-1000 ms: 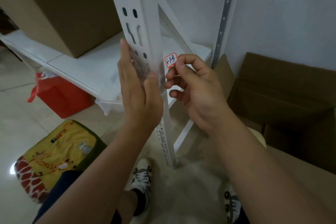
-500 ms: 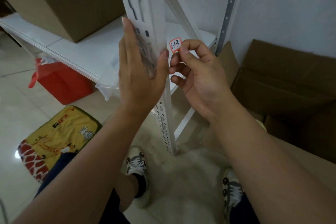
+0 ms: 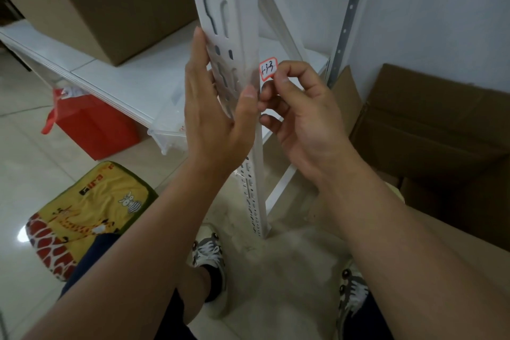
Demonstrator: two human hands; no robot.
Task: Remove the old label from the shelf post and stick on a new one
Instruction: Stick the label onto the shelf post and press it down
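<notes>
**Label at the post's edge, ready to go on**

Against the white post (image 3: 242, 36), at its right edge, sits a small red-bordered label (image 3: 267, 68) with handwritten marks, pinched between thumb and forefinger of the right hand (image 3: 300, 116). Cannot tell whether its sticky side already touches the metal or only hangs just beside it. Left hand (image 3: 212, 116) laid flat along the slotted face of the post, fingers straight and pointing up, thumb wrapped round the front corner: bracing, not clenching.

Compared with a second ago: same pinch on the label, same flat brace on the post, but both now higher in view and closer to the camera, with the label drawn in nearer the post's corner, where before it stood a little farther off to the right. Left thumb shifted from the slotted face round to the corner, next to the right fingers.

Judged from this: probably the sticking-on half of the job, with the label being lined up on the narrow side face. No second label visible anywhere on the post, so the removal looks done, though the covered stretch under the left palm stays unknown.

Behind, a white shelf (image 3: 132, 74) carrying a cardboard box (image 3: 110, 0); below it a red bag (image 3: 91, 121); on the floor a yellow cushion (image 3: 91, 210) beside the shoes.
</notes>
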